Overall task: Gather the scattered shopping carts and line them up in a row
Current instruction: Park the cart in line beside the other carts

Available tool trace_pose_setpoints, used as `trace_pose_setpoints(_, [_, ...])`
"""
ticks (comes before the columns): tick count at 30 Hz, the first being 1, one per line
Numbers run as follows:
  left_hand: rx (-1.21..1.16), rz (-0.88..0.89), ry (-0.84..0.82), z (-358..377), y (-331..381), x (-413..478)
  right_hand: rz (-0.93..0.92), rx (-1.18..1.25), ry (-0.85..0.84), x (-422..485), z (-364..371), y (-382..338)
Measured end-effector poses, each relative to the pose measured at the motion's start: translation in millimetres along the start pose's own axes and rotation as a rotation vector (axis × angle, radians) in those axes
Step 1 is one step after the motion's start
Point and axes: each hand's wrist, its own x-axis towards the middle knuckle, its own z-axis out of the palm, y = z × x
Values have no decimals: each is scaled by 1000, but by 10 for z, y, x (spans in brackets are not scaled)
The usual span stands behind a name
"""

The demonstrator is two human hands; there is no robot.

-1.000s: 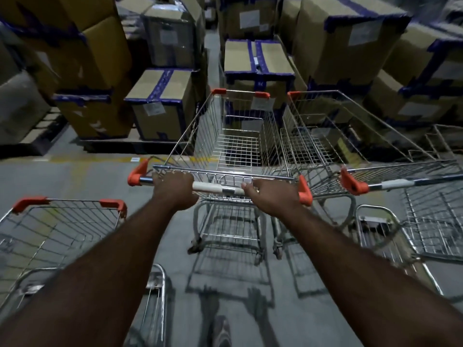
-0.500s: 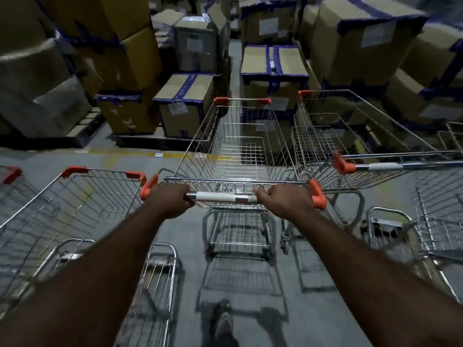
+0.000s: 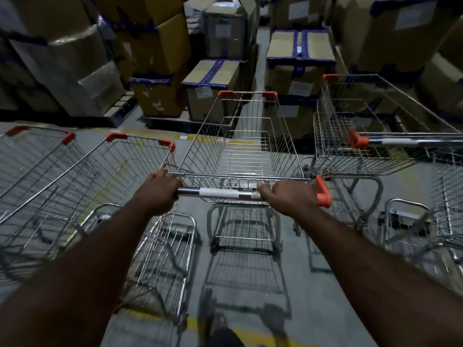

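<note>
Left hand (image 3: pixel 157 194) wrapping the left end of the handle bar (image 3: pixel 220 193), palm down, knuckles up, fingers curled over the bar and hidden beneath it. Right hand (image 3: pixel 288 198) clasping the same bar near its right end, just inside the orange end cap (image 3: pixel 323 191), in a matching overhand grip. Both forearms reaching forward from the lower corners of the view, nearly straight at the elbow, converging toward the bar; wrists level with the bar.

Held cart (image 3: pixel 240 149) standing at centre, wire basket pointing away from the wearer, 2 orange corner guards marking its far rim, lower rack and wheels showing beneath the bar. Left cart (image 3: pixel 105 176) standing just beside it on the left, baskets close together and roughly parallel; touching or narrowly apart, cannot tell. Farther left cart (image 3: pixel 32 151) lying beyond that, only partly in frame. Right cart (image 3: pixel 370 136) standing on the right, separated from the held cart by a narrow gap, its own handle running off the right edge.

Grey concrete floor (image 3: pixel 325 309) carrying faded yellow markings under the wheels. Stacked cardboard boxes (image 3: pixel 210 88) with blue tape rising on pallets directly ahead of all 4 carts. A shoe (image 3: pixel 220 331) showing dimly at the bottom edge.
</note>
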Motion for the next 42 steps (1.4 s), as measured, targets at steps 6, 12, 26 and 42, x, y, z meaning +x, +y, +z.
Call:
trace_pose_setpoints(6, [28, -52, -45, 20, -196, -431, 36, 14, -20, -229, 34, -153])
trace_pose_setpoints(12, [-132, -26, -7, 32, -244, -806, 101, -18, -31, -532, 19, -376])
trace_pose_setpoints(26, [-323, -215, 85, 158, -274, -1691, 238, -33, -45, -1334, 18, -1019])
trace_pose_setpoints(42, [-219, -234, 22, 218, -231, -2451, 215, -103, 21, -2038, 209, -1231])
